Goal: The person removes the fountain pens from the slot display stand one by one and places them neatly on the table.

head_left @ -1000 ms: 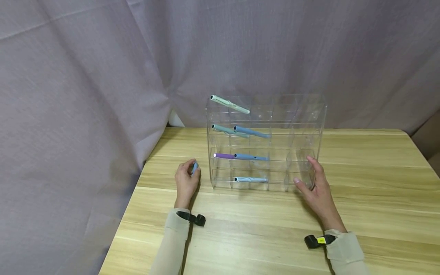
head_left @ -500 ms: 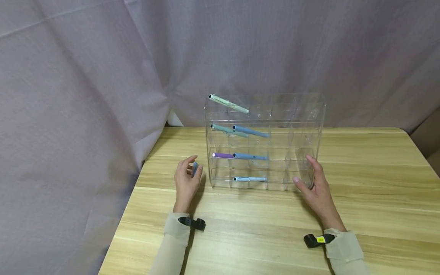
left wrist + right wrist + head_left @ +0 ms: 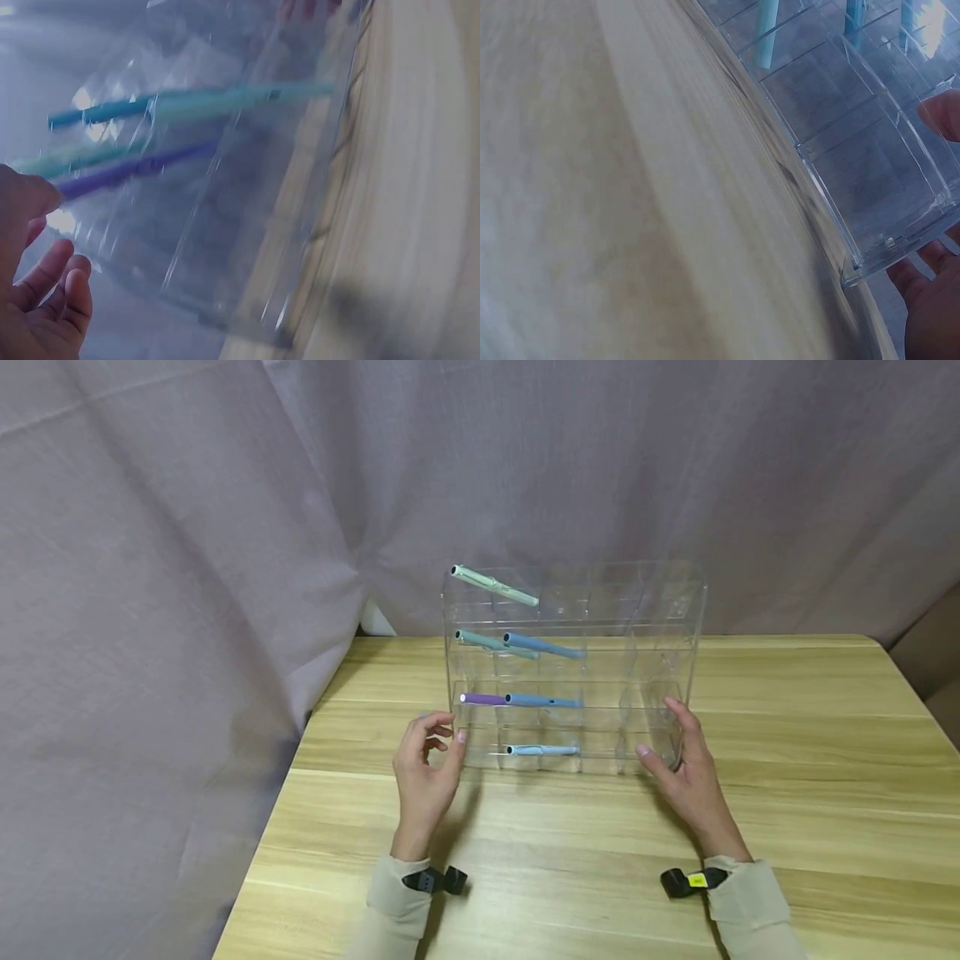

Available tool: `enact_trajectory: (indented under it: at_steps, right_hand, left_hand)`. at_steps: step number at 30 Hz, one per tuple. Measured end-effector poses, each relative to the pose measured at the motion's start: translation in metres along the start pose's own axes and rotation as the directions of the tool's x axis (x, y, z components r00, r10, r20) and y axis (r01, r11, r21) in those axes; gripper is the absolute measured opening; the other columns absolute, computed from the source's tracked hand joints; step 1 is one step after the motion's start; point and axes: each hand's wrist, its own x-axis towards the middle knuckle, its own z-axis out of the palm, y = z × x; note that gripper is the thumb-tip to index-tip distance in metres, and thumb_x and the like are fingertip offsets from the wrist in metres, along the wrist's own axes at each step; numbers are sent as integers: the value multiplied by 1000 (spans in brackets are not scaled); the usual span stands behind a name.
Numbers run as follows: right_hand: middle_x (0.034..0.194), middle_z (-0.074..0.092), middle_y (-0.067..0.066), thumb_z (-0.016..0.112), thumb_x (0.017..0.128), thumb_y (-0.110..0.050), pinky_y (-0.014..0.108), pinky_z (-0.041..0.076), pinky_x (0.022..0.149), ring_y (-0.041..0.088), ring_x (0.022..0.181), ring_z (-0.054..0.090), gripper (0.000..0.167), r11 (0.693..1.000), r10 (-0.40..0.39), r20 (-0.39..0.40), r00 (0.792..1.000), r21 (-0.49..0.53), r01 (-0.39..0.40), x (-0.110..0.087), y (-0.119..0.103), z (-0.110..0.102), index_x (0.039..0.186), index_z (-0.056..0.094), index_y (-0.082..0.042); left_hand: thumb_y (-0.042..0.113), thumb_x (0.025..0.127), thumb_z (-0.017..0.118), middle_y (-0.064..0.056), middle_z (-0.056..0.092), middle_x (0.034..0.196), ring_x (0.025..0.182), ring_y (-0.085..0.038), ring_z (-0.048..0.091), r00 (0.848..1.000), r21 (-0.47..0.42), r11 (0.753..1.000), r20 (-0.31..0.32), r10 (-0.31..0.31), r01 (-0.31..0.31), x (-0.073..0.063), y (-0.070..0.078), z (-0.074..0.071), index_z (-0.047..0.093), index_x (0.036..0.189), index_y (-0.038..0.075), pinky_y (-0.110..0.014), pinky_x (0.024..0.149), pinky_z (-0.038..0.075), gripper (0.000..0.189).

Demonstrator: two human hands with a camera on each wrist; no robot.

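A clear plastic pen rack (image 3: 600, 625) stands upright on the table with several pens lying across its tiers. Among them are a light green pen (image 3: 495, 586) at the top, a purple pen (image 3: 482, 699) lower down and a pale blue pen (image 3: 542, 750) at the bottom. My left hand (image 3: 426, 777) is at the rack's lower left edge, fingers loosely bent around nothing; whether it touches the rack I cannot tell. A sliver of blue shows behind its index finger. My right hand (image 3: 693, 781) grips the rack's lower right side, thumb (image 3: 941, 116) in front, fingers behind.
The wooden table (image 3: 562, 860) extends in front of the rack and to both sides. A grey curtain (image 3: 600, 460) hangs behind and along the left. Each wrist wears a black strap with a small camera (image 3: 675, 882).
My left hand has let go of a blue pen left of the rack and moved right and nearer, up to the rack's left edge. The right hand keeps its hold.
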Motion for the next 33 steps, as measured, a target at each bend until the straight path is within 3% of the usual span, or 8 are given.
enact_trajectory:
  at_steps: [3, 7, 12, 17, 28, 33]
  right_hand:
    - [174, 30, 23, 74, 94, 2, 79, 20, 124, 50, 154, 31, 88, 1000, -4, -5, 1000, 5, 4, 0, -1, 0, 168, 31, -22]
    - [174, 32, 21, 75, 93, 2, 77, 21, 125, 44, 155, 32, 89, 1000, -16, -11, 1000, 6, 16, 0, -1, 0, 167, 31, -20]
    - [174, 31, 21, 76, 92, 2, 75, 18, 127, 43, 158, 30, 91, 1000, -25, -7, 1000, 1, 25, 0, 1, 1, 167, 31, -19]
    - [174, 30, 22, 76, 92, 2, 75, 16, 127, 49, 158, 27, 90, 1000, -23, -8, 1000, 1, 23, 1, 1, 1, 167, 30, -19]
    - [175, 31, 20, 76, 93, 1, 72, 17, 128, 47, 160, 25, 88, 1000, -23, -12, 1000, 0, 23, 0, -1, 0, 166, 33, -21]
    - [175, 30, 21, 75, 93, 1, 72, 17, 128, 47, 160, 25, 87, 1000, -28, -12, 1000, -1, 28, 0, -1, 1, 166, 33, -21]
  left_hand:
    - [1, 93, 79, -17, 73, 106, 90, -30, 70, 998, -24, 999, 56, 34, -32, -9, 7, 8, 72, 116, 1, -34, 69, 61, 24]
    - [2, 93, 80, -14, 75, 108, 88, -22, 71, 988, -41, 999, 149, 36, -30, -16, 12, 17, 72, 117, 5, -39, 68, 62, 25]
    - [4, 93, 81, -13, 75, 100, 76, -13, 68, 969, -43, 999, 243, 29, -20, -20, 16, 27, 72, 115, 5, -27, 62, 60, 24]
    - [-1, 90, 83, -14, 76, 98, 67, -12, 65, 951, -17, 1000, 309, 20, -16, -22, 16, 37, 72, 113, 0, -20, 57, 56, 25]
    - [5, 94, 81, -12, 79, 102, 67, -15, 67, 951, 4, 1000, 308, -16, 16, -23, 15, 43, 73, 112, -2, -19, 58, 55, 21]
    - [7, 96, 80, -11, 78, 94, 68, -16, 67, 957, 7, 1000, 291, -12, 10, -23, 15, 44, 74, 110, 2, -20, 59, 57, 16]
